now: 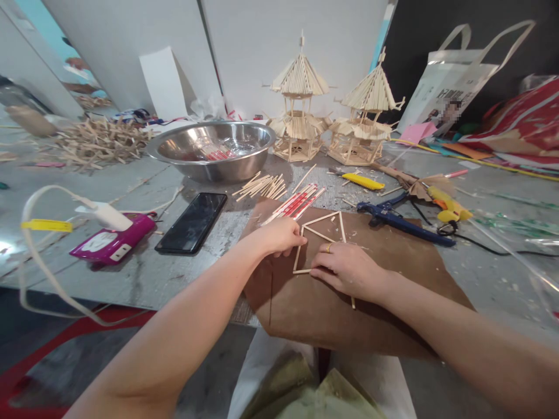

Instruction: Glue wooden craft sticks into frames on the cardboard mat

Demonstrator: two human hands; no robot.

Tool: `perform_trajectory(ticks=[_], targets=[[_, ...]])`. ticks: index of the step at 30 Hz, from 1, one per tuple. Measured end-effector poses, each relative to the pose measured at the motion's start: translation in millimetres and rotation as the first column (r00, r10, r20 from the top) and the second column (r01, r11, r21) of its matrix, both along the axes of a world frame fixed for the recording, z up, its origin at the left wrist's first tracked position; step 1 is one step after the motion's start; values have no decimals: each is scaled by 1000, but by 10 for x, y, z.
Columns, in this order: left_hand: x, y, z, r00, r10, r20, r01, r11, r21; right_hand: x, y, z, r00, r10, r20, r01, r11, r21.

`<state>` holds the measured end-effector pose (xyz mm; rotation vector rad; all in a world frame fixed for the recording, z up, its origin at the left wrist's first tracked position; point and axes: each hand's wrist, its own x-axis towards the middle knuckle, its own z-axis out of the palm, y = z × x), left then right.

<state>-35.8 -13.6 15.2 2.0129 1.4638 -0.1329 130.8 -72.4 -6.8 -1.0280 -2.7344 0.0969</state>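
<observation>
A frame of thin wooden sticks (321, 220) lies flat on a brown paper sheet (314, 326), with one stick running slantwise across it. My left hand (283, 237) has its fingers curled closed at the frame's left side. Over the frame's lower right part is my right hand (349, 269), a ring on one finger, its bent fingers pressed together at the bottom stick. A stick end shows below that hand; the palm hides the rest. Just beyond my left hand are red-and-white packets of sticks (301, 201) and loose wooden sticks (264, 186).
Behind stand two stick pagodas (301, 128) and a steel bowl (209, 169). On the left lie a phone (192, 224) and a purple power strip (113, 238) with cable. To the right are a yellow cutter knife (362, 181) and a blue glue gun (402, 221).
</observation>
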Motion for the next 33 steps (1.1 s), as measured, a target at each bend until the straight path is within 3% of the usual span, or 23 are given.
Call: perform_trajectory(ticks=[13, 27, 33], targets=[[-33, 9, 10, 996, -13, 93, 28, 987, -160, -17, -18, 5, 1000, -16, 17, 16, 1000, 7], [-27, 2, 1, 996, -6, 92, 19, 990, -137, -63, -28, 31, 984, -166, -65, 151, 970, -190], [-8, -13, 10, 998, 4, 60, 3, 993, -120, -63, -23, 26, 974, -206, -92, 183, 960, -214]])
